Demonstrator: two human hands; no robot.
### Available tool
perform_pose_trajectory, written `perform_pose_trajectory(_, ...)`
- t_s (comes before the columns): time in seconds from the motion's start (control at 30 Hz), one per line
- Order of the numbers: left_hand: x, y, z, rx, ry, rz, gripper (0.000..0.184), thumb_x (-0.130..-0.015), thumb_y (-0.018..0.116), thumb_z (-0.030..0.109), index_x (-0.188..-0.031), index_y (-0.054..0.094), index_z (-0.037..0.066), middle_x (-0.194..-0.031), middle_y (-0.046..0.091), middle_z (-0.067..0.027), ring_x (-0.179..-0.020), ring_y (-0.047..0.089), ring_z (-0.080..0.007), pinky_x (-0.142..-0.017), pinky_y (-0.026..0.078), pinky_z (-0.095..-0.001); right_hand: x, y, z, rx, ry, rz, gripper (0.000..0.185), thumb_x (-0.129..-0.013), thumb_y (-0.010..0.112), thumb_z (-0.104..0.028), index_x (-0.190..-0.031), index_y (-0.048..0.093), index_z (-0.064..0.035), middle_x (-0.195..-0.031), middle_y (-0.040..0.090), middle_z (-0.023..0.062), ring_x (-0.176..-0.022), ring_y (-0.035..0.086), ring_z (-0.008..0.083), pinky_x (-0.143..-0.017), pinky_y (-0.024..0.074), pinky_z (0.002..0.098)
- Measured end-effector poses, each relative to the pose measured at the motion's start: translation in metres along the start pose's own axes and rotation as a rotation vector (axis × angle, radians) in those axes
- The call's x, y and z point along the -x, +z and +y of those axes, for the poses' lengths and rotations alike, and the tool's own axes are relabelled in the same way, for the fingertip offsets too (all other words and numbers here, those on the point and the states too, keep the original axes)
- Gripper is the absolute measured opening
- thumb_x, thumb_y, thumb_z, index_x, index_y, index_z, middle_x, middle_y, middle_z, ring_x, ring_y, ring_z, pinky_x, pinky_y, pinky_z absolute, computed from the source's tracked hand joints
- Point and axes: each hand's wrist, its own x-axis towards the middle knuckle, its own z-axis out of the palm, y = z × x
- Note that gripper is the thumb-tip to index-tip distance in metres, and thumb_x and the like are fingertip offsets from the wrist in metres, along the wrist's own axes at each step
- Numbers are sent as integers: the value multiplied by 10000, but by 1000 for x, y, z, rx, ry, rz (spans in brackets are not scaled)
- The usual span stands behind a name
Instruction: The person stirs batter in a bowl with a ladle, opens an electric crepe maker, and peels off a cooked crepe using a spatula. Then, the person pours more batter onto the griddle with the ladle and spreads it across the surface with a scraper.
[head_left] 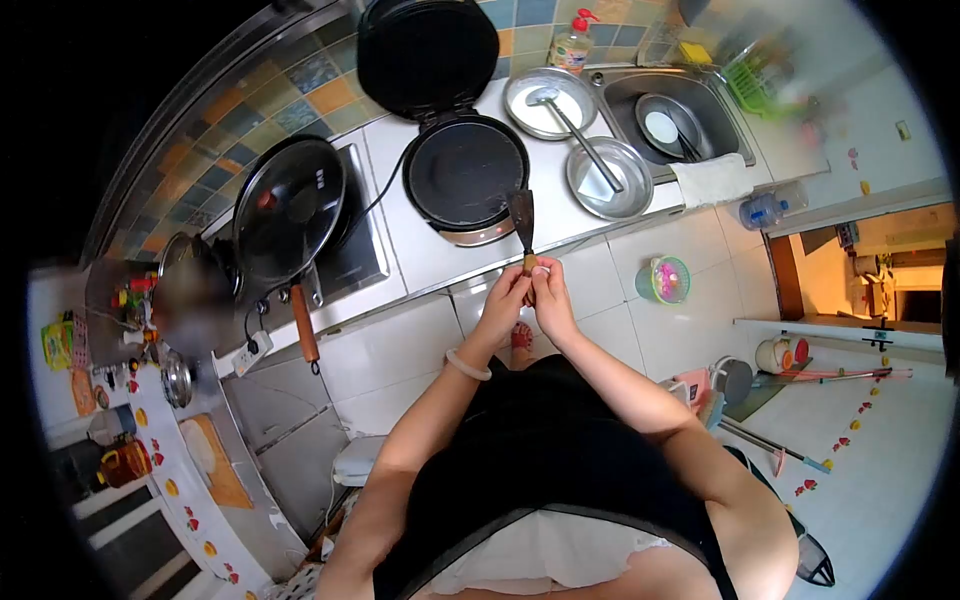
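A scraper with a flat dark blade points away from me, its blade near the front right edge of an open round electric griddle. My left hand and my right hand meet around its handle, fingers closed on it. The griddle's dark plate looks bare, and its black lid stands raised behind. To the right, a metal bowl holds white liquid, with a ladle lying across it and onto a second metal bowl.
On the left, a glass-lidded pan with a wooden handle rests on the stove. A sink holding a pan and a soap bottle are at the right. A green basket stands on the tiled floor.
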Motion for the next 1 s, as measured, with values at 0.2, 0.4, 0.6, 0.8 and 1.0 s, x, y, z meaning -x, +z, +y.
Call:
perform_pose_trajectory(0.2, -71, 9, -27, -12, -206, 41, 316, -987, 464, 185, -1260, 490, 27, -1149, 573, -84, -1040, 570, -166, -876, 490, -326, -54, -42, 57, 18, 30, 137, 263, -980, 448, -189, -1166, 451, -4, -958, 560, 140, -794, 582, 236, -702, 494, 330)
perform_pose_trajectory(0.4, -132, 2, -42, -34, -324, 35, 245, -976, 471, 167, -1177, 523, 36, -1087, 592, -96, -956, 597, -191, -804, 523, -351, -61, -59, 7, 702, -53, 257, 287, -866, 588, -89, -1127, 500, -6, -1039, 516, 172, -891, 564, 304, -823, 470, 384)
perform_pose_trajectory(0.6, -176, 0, -51, -196, -342, 95, 253, -980, 482, 195, -1181, 518, 45, -1099, 584, -96, -968, 598, -195, -808, 527, -354, -75, -81, -41, 782, -284, 322, 249, -809, 581, 24, -1050, 523, -4, -1019, 522, 154, -903, 558, 294, -820, 462, 388)
perform_pose_trajectory(0.8, -212, -10, -86, -261, -305, 198, 262, -939, 520, 133, -1169, 539, 9, -1089, 587, -105, -967, 604, -214, -811, 527, -354, -113, -110, -77, 1100, -401, 419, 327, -765, 596, 13, -1086, 532, 2, -1078, 521, 171, -1041, 515, 350, -907, 418, 427)
perform_pose_trajectory(1.0, -249, -21, -108, -603, -165, 173, 333, -829, 537, 43, -1146, 565, -54, -1040, 632, -109, -924, 616, -211, -829, 473, -309, -183, -134, -70, 1333, -288, 280, 516, -747, 620, -37, -1242, 476, -13, -1226, 477, 194, -1126, 488, 351, -974, 390, 415)
